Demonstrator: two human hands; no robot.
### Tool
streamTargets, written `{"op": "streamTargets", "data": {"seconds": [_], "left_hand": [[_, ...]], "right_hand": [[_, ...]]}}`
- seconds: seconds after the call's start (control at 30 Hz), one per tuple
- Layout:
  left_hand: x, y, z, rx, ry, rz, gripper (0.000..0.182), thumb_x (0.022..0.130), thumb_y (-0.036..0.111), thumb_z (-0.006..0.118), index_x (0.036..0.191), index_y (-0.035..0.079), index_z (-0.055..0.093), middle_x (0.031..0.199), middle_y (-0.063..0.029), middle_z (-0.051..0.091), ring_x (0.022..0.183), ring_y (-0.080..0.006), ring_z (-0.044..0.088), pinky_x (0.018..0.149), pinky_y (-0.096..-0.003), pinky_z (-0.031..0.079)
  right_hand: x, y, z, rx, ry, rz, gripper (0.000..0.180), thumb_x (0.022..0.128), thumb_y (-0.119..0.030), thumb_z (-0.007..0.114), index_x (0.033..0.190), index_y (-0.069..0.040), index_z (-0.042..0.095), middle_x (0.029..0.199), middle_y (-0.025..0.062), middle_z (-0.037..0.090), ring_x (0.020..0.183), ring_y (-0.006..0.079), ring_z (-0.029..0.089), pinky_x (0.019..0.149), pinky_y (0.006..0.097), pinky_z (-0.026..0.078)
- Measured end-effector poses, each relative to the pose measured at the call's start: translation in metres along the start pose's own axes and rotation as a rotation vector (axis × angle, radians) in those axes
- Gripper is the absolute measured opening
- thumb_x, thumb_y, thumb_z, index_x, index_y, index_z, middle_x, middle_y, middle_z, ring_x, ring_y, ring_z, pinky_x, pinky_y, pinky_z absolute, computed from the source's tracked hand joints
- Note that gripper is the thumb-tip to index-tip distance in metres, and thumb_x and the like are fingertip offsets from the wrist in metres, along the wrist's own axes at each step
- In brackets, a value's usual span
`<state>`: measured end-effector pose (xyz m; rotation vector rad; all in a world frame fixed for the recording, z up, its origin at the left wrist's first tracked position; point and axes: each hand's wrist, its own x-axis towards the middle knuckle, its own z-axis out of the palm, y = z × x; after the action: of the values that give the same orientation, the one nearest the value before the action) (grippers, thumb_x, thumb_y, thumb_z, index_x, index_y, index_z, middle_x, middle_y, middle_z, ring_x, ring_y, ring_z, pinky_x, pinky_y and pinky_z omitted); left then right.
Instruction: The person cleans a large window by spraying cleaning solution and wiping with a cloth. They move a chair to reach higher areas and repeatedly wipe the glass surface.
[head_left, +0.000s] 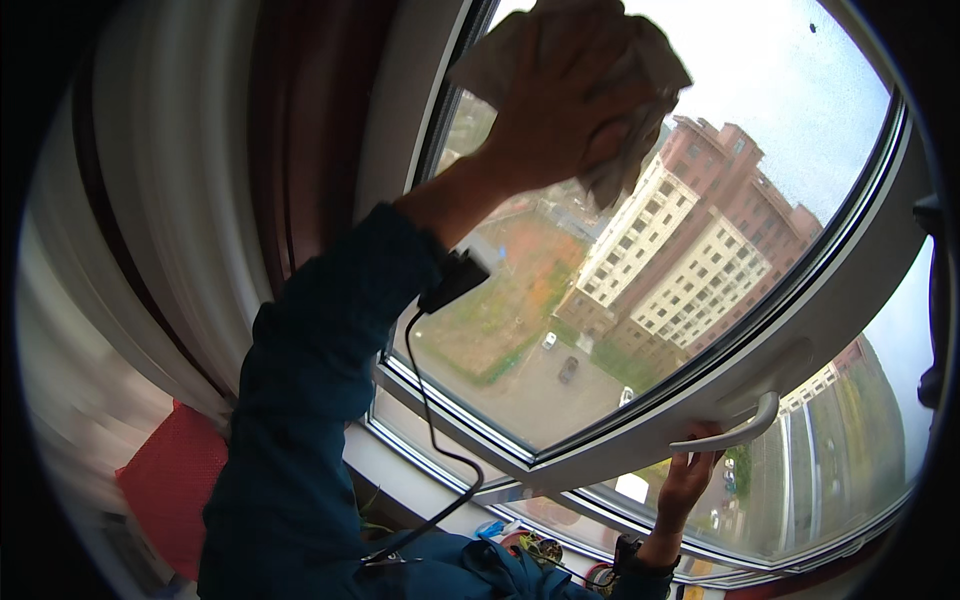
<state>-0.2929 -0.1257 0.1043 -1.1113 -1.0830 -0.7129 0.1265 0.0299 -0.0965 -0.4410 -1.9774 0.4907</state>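
At the top of the view, my left hand (562, 112) presses a crumpled grey cloth (645, 97) against the glass pane of an open window sash. The fingers are spread over the cloth, which sticks out on both sides of the hand. Lower right, my right hand (690, 476) has its fingers around the white window handle (739, 435) on the sash frame (645, 420). Both forearms are in dark blue sleeves, with a dark device and cable at the left wrist.
Pale curtains (172, 187) with dark stripes hang at the left, above a red textured item (176, 487). Potted plants (544, 547) and a blue object (491, 529) stand on the white sill (465, 517). Tall buildings and parked cars lie far below outside.
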Motion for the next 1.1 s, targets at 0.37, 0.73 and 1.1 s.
{"op": "streamTargets", "data": {"seconds": [0.37,0.73,1.1], "left_hand": [[-0.408,0.187,-0.113,-0.449,-0.952,-0.16,0.029,0.088,0.025,0.064,0.114,0.039,0.063,0.121,0.0085,0.061,0.107,-0.0237,0.061,0.087,-0.0548,0.043],[-0.236,0.145,-0.041,-0.19,-0.404,0.09,0.04,0.084,0.038,0.068,0.123,0.036,0.063,0.144,0.0119,0.052,0.116,-0.018,0.059,0.104,-0.0539,0.039],[0.204,-0.019,0.023,0.427,0.347,0.246,0.058,0.084,0.039,0.063,0.135,0.014,0.051,0.132,-0.0138,0.051,0.133,-0.0373,0.039,0.11,-0.0592,0.027]], "right_hand": [[-0.001,-0.001,-0.004,-0.166,-0.074,-0.034,0.019,0.092,-0.005,0.055,0.108,0.0,0.065,0.138,0.0171,0.048,0.138,0.0317,0.039,0.115,0.0418,0.028],[0.007,-0.01,-0.006,-0.044,-0.039,-0.025,0.015,0.091,-0.007,0.059,0.1,-0.001,0.069,0.123,0.0157,0.057,0.13,0.0339,0.045,0.112,0.0432,0.032],[0.01,-0.013,-0.017,0.055,-0.104,0.06,0.018,0.092,-0.004,0.056,0.104,0.001,0.069,0.123,0.013,0.056,0.12,0.0287,0.051,0.101,0.0376,0.042]]}}
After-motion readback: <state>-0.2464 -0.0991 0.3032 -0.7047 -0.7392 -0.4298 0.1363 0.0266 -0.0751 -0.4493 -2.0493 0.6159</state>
